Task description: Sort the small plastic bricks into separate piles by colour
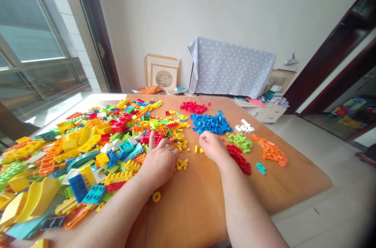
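Because all the bricks are carried by one wooden desk, places are best told from the two grips. Left of the left grip, a wide mixed heap is spread; its edge is partly covered by that hand, thumb raised, fingers bent down, and whether a brick is held cannot be told. At the right grip the fingers are curled in; anything inside is hidden. Just beyond it the blue pile is gathered. To its right the orange pile is laid, the dark red pile nearer the wrist, then the green pile and the white pile. Between the grips, loose yellow bricks are scattered. Small pieces would probably be best lifted by the fingertips, a few at once, with larger blocks eased aside first; the right forearm should be kept clear of the dark red pile.
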`<state>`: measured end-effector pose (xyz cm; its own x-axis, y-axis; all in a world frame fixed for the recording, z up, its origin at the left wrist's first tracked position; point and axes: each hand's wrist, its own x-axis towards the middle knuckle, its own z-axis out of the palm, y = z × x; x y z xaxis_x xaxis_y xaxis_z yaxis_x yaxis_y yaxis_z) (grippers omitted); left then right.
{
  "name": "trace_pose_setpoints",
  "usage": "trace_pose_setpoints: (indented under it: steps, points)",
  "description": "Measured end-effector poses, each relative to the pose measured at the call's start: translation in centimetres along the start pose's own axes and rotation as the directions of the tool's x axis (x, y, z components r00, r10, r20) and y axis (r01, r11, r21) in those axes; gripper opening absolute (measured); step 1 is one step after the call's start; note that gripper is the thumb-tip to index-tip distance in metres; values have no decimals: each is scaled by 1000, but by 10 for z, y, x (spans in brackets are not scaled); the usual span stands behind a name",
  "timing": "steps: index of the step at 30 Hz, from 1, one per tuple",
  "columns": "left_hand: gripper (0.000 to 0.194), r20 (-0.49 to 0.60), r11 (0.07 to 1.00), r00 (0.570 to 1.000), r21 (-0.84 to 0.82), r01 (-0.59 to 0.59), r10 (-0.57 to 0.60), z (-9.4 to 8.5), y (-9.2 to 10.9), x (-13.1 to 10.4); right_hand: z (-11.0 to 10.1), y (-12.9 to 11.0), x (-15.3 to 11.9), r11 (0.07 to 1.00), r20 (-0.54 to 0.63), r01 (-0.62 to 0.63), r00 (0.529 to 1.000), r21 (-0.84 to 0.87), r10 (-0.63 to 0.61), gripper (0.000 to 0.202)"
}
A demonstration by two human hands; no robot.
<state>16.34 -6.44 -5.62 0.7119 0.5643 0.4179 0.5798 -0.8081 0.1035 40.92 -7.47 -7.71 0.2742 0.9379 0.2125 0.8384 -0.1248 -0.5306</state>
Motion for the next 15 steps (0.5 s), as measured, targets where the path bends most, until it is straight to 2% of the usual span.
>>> trace_pose_setpoints:
  steps: [6, 9, 12, 15]
  points:
    - [18, -4, 1000, 1000, 4, 18, -18, 1, -4, 1, 6, 2, 0, 995, 174, 75, 983, -73, -61, 21]
    - [23, -21, 1000, 999, 12, 28, -27, -2, -4, 1, 7, 5, 1, 996, 158, 40, 987, -84, -26, 18]
    - [32, -64, 999, 997, 12, 45, -44, -5, -2, 2, 5, -2, -1, 992, 102, 28, 994, 121, -41, 14]
    - [38, -102, 998, 993, -37, 58, -61, -7, 1, 3, 2, -23, -9, 885, 150, 75, 976, 460, -161, 21]
